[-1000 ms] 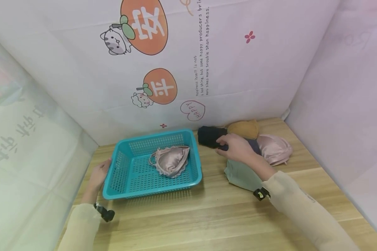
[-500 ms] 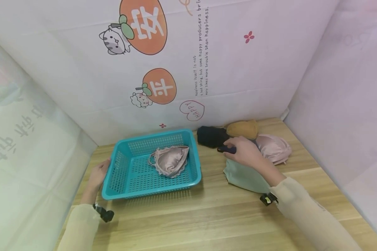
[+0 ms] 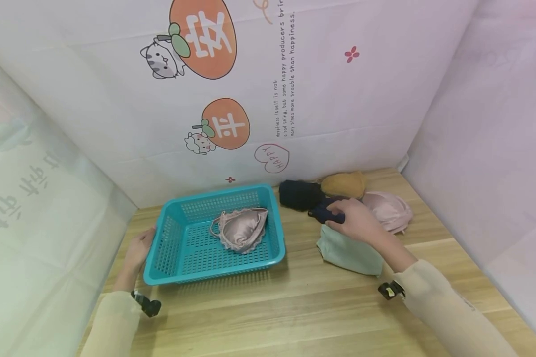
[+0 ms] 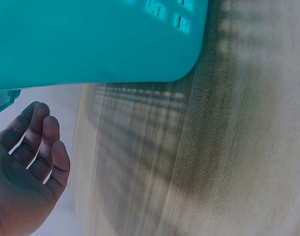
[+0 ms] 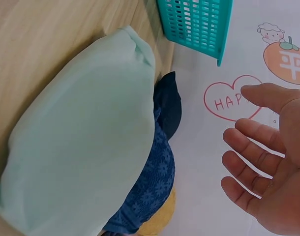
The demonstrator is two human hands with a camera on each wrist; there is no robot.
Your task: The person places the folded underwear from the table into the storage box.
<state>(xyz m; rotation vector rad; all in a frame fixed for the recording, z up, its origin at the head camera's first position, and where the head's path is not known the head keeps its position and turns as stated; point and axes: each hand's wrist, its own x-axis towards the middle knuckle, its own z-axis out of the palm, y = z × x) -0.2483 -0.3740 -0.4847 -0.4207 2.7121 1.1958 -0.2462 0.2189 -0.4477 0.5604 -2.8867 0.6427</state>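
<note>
A teal plastic basket (image 3: 214,272) holds a folded pink satin bra (image 3: 243,228) with frilled trim. My left hand (image 3: 139,248) is at its left rim; in the left wrist view the fingers (image 4: 50,130) are loosely bent, apart from the basket wall, and the thumb is mostly hidden. Over a folded navy bra (image 3: 322,212), patterned with flowers in the right wrist view, hovers my right hand (image 3: 357,218). Its thumb and fingers (image 5: 251,152) are spread with nothing between them. Just in front lies a folded pale green garment (image 3: 348,250).
Behind the navy bra lie a black folded garment (image 3: 300,194) and a mustard one (image 3: 344,184). A pale pink satin bra (image 3: 390,210) sits to the right. Printed fabric walls (image 3: 321,99) enclose the wooden table (image 3: 250,317) at the back and sides.
My right hand has drawn back a little to the right and toward me, uncovering more of the navy bra. The left hand and basket have stayed in place.
</note>
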